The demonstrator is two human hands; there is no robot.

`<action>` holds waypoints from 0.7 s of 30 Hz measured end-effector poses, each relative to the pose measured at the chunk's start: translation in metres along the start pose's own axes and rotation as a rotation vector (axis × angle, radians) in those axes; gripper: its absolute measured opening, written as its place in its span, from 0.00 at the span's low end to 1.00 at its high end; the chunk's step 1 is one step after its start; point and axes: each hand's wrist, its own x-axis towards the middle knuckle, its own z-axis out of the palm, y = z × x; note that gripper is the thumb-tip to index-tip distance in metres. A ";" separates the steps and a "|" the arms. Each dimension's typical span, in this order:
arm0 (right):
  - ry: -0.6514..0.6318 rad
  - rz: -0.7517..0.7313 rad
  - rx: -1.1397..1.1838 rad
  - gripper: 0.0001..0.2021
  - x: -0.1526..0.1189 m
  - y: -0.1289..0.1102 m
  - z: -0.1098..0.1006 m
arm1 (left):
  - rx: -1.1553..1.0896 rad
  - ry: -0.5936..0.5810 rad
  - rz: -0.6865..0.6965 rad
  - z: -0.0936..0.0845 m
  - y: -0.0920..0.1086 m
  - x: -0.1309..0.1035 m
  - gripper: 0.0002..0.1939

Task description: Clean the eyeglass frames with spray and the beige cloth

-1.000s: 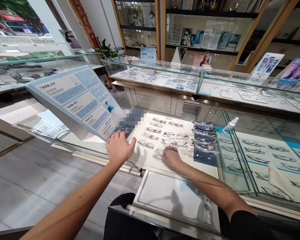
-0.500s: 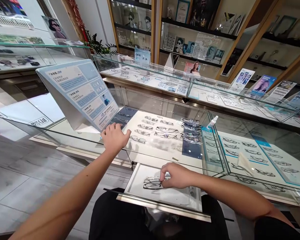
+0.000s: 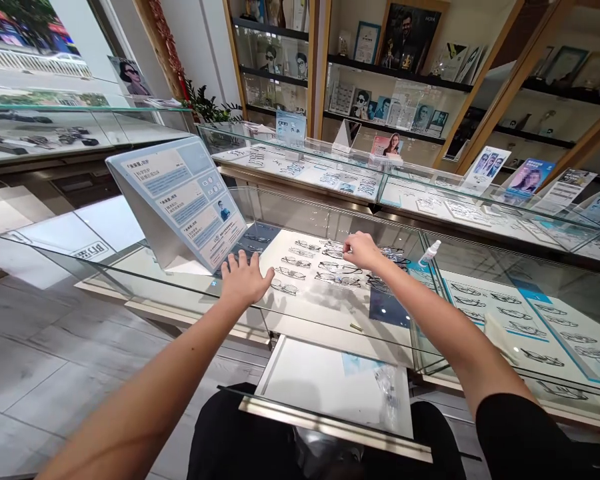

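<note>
My right hand reaches over the glass display counter, its fingers pinched at a pair of eyeglasses among the rows of frames; the fingers partly hide where they grip it. Fingers spread, my left hand rests on the counter's glass top by the foot of a blue-and-white sign. More eyeglasses lie in rows between my hands, and others are partly hidden behind my right wrist. Below them, an open white drawer holds a clear plastic packet and a light blue sheet.
A white spray bottle stands on the glass to the right, with a pale cloth farther along. A small gold-coloured piece lies near the counter's front edge. The drawer front juts over my lap. Another glass showcase runs behind.
My right hand has lifted the eyeglasses out of the drawer and moved them up and forward to the counter. My left hand stays by the sign, its fingers more spread. The view has shifted slightly.
</note>
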 end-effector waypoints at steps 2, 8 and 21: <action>-0.001 0.008 -0.004 0.04 0.011 0.005 0.013 | -0.001 0.024 0.001 0.001 0.000 -0.002 0.46; 0.008 0.037 -0.026 0.04 0.021 0.010 0.037 | -0.007 0.049 0.003 0.002 -0.001 -0.003 0.44; 0.184 0.009 0.031 0.05 -0.014 -0.006 0.022 | -0.037 0.068 -0.005 0.003 -0.001 -0.002 0.43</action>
